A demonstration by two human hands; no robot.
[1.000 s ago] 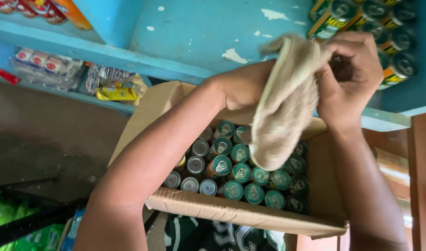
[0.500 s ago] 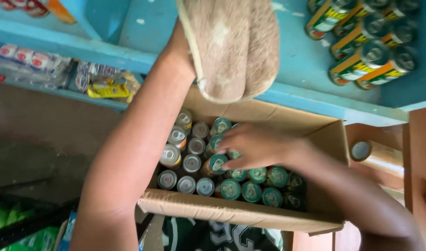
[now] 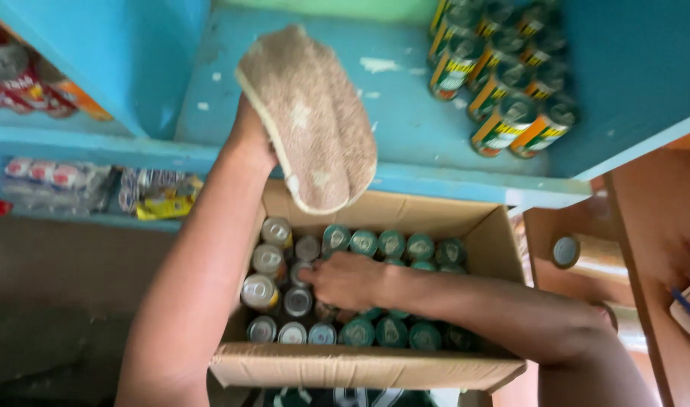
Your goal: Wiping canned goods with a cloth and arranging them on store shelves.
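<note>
Dozens of cans (image 3: 360, 301) stand upright in the cardboard box (image 3: 360, 369). The right hand (image 3: 345, 280) reaches among those near its left wall, grip apparently closing on one rigid, smooth, likely heavy can. The left hand (image 3: 250, 139) clutches a soft, limp cloth (image 3: 315, 113) above the box's far edge.

Blue shelf (image 3: 405, 136) w/ chipped paint carries green-orange cans (image 3: 503, 75) standing at its right end.
</note>
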